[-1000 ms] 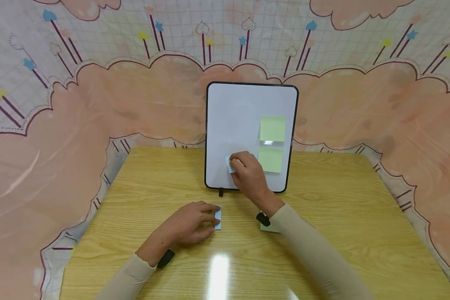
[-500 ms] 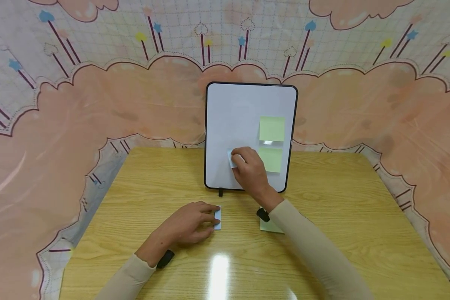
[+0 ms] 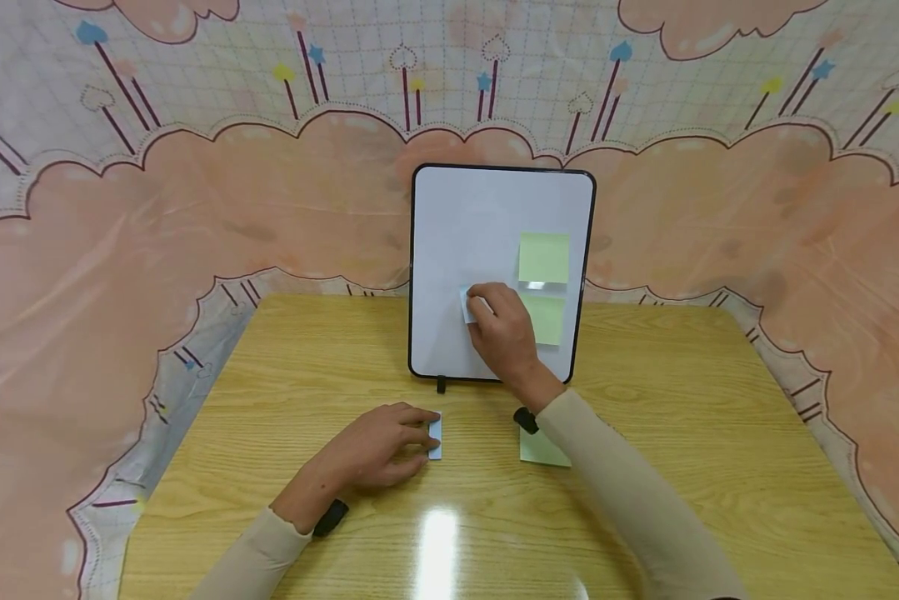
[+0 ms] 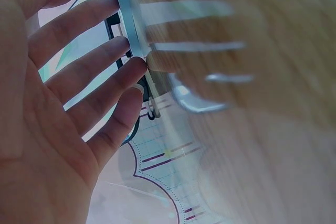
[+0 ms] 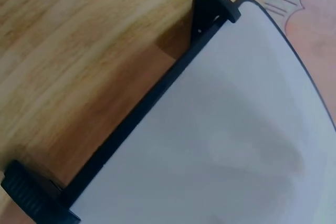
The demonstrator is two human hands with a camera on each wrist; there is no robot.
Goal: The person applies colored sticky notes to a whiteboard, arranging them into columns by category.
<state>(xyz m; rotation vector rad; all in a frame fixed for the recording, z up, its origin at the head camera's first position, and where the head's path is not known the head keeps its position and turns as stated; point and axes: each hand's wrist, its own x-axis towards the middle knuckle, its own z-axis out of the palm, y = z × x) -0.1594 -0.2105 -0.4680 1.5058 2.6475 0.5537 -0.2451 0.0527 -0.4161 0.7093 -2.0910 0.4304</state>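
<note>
My right hand (image 3: 503, 329) is in front of the whiteboard (image 3: 467, 225), pinching a light blue sticky note (image 3: 467, 307) by thumb and fingers. Part of that note is behind the hand, and I cannot tell whether it touches the board. On the table, the fingertips of my left hand (image 3: 377, 446) rest on a light blue pad of sticky notes (image 3: 436, 436). Those fingers are spread and nearly straight in the left wrist view, their tips against the blue pad (image 4: 126, 17). The right wrist view has the whiteboard (image 5: 210, 145) but no hand.
Two green sticky notes, an upper one (image 3: 543, 257) and a lower one (image 3: 548, 320), are on the board's right side. Another green note or pad (image 3: 541, 450) lies under the right forearm. Black feet (image 3: 441, 384) support the board on the wooden table (image 3: 322, 350). A patterned cloth (image 3: 307, 208) hangs behind.
My right hand has risen along the board and shifted slightly right, carrying the light blue sticky note. The left hand has stayed on the blue pad.
</note>
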